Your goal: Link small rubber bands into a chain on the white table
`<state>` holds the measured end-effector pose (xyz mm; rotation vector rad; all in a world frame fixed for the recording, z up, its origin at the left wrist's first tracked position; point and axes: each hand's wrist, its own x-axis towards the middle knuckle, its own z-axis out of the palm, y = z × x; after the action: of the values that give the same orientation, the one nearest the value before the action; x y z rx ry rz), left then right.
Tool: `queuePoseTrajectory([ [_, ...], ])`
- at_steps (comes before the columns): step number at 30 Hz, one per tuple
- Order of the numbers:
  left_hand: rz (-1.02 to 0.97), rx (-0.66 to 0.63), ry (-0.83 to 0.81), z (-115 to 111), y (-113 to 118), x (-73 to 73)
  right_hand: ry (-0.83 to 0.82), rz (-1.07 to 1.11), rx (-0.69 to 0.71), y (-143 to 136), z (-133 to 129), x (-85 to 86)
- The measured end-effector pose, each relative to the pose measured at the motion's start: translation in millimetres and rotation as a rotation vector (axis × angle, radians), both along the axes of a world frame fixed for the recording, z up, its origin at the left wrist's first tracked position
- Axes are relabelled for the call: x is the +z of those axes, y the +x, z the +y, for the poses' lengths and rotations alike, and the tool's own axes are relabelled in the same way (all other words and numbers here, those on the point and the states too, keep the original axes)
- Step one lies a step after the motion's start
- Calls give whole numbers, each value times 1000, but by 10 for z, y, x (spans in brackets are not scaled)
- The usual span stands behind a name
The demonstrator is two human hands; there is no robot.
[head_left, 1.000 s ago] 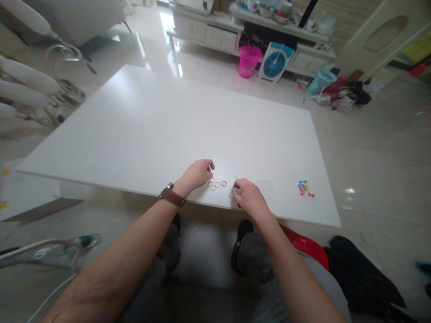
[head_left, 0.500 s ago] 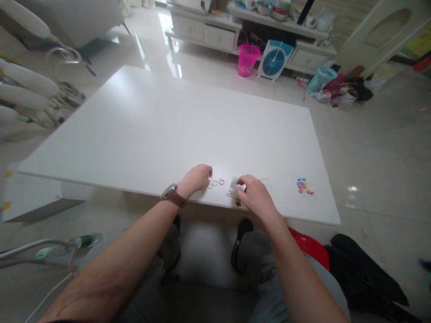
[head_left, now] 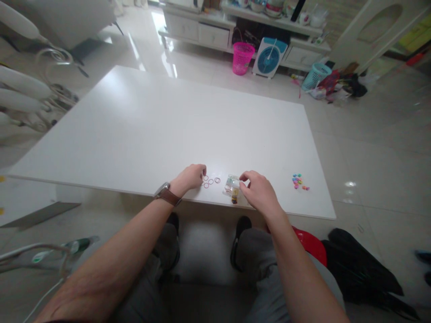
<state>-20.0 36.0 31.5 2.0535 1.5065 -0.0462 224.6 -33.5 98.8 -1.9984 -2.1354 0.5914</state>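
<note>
Several thin reddish rings (head_left: 211,181) lie near the table's front edge. Beside them on the left, my left hand (head_left: 192,176) rests with fingers curled together; whatever its fingertips may hold is hidden. A small clear plastic bag (head_left: 230,183) lies to the right of the rings, with small pale items showing through. At the bag's lower edge is a small yellow and dark figure (head_left: 235,200). My right hand (head_left: 260,189) is just right of the bag, thumb and forefinger apart with nothing visible between them.
Small colourful pieces (head_left: 297,180) lie scattered toward the right end of the white table (head_left: 188,121). Below the table's front edge are a red stool (head_left: 311,244) and a black bag (head_left: 363,264). A pink basket (head_left: 243,58) and a blue fan (head_left: 270,57) stand beyond the table.
My right hand has let go of the clear bag and drawn back slightly to the right, its fingers parting. My left hand stays by the rings. The whole view has shifted slightly.
</note>
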Motion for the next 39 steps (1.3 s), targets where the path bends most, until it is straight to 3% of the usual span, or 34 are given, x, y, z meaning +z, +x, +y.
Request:
queuePoseTrajectory([
  [4, 32, -14, 8, -18, -43, 7, 8, -4, -5, 7, 3, -4],
  [7, -42, 8, 7, -15, -36, 89, 21, 2, -26, 14, 14, 7],
  [10, -325, 29, -59, -25, 43, 213, 4, 90, -32, -21, 20, 4],
  [14, -735, 16, -196, -83, 221, 336, -59, 392, -32, -157, 11, -43],
  [19, -916, 15, -262, -155, 361, 359, -13, 531, -2, -283, 11, -79],
  [25, -763, 24, -227, -118, 290, 350, -35, 368, -31, -194, 29, -58],
  [29, -332, 31, 5, -52, 156, 274, -121, 82, -1, -70, 34, -119],
  [32, -96, -28, 54, -41, 99, 153, -169, -38, 16, -29, 38, -161],
  [36, 31, -85, 48, -62, 92, 5, -187, -89, 14, -47, 45, -181],
  [39, 87, -95, 72, -68, 98, -25, -221, -115, 13, -60, 48, -195],
])
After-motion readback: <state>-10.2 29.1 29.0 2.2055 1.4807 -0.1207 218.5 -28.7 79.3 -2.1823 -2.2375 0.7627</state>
